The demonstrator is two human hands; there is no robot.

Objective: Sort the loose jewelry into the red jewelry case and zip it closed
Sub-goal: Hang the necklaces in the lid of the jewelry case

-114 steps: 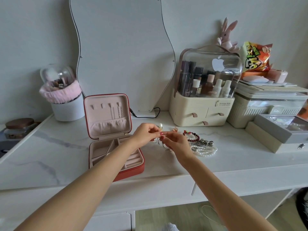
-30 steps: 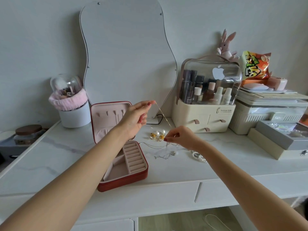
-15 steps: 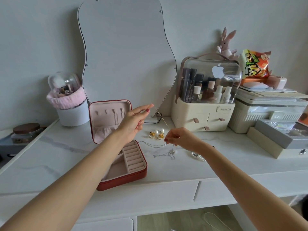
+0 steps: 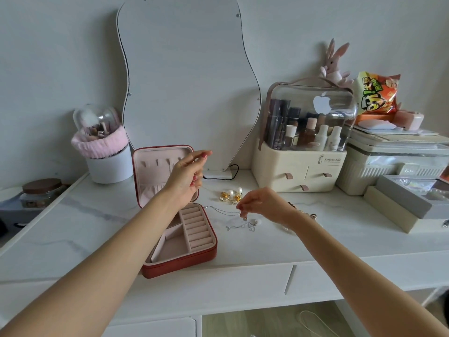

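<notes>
White vanity top (image 4: 85, 227): left hand (image 4: 185, 176) pinches a thin chain's end before the red jewelry case (image 4: 179, 229) lid, right hand (image 4: 262, 204) pinching its other end, likely for hanging

Left hand (image 4: 185, 177) is hovering raised before open red case (image 4: 181, 239) lid, fingers pinching thin chain, hard to see. Right hand (image 4: 263, 204) is pinching silver necklace (image 4: 240, 223) above white desk (image 4: 315, 242). Pearl earrings (image 4: 230, 194) are lying between the hands.

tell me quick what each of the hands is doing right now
Left hand: raised before the case lid, pinching a thin chain.
Right hand: pinching the same chain's other end.
</notes>
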